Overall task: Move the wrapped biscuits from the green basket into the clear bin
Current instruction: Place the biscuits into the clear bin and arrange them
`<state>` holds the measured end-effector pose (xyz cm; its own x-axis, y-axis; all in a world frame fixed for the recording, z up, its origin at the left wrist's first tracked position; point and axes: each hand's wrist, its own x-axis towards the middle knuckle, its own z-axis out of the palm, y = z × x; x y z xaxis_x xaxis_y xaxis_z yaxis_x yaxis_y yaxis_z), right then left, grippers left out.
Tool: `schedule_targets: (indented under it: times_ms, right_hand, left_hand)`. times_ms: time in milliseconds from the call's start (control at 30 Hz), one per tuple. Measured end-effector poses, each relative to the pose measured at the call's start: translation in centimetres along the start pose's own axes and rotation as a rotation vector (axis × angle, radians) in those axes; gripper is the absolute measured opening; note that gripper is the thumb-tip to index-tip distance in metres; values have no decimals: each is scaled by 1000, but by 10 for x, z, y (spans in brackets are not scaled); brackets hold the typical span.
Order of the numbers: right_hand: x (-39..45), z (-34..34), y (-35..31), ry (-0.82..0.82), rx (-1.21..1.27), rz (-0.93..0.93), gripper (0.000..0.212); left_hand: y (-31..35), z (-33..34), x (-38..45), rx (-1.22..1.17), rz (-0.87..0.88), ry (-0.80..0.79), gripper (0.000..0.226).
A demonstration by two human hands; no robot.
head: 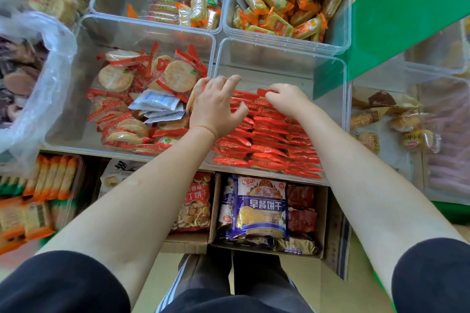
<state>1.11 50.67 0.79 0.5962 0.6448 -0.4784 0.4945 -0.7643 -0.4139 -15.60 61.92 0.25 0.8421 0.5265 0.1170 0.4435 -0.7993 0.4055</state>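
With the left hand spread and the right hand pinching red-wrapped biscuits in the clear plastic bin, stacked rows risk toppling.

The clear bin is smooth, glossy plastic; inside it, wrapped biscuits show shiny red film; below it, matt cardboard boxes.

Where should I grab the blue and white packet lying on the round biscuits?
Pinch the blue and white packet by its near right corner, coming from above. It lies flat on top of the loose biscuits in the left clear bin, and that edge looks free.
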Motion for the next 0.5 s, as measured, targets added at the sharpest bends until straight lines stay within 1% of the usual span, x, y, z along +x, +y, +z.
schedule_targets:
  times_ms: [133,267,400,433,500]
  right_hand:
    - [-2,2,2,96,64,15,49]
    - [-13,8,6,275,100,-13,46]
    - [-46,13,7,557,63,-111,33]
    - [-60,14,6,603,81,-138,27]
    - [-92,18,9,603,121,-181,17]
  left_hand:
    - [0,0,0,10,5,9,52]
    - [0,0,0,15,3,27,52]
    - [1,-1,1,81,10,6,51]
    - [0,-1,1,106,10,-2,50]
    - [3,-1,-3,106,-44,-17,47]
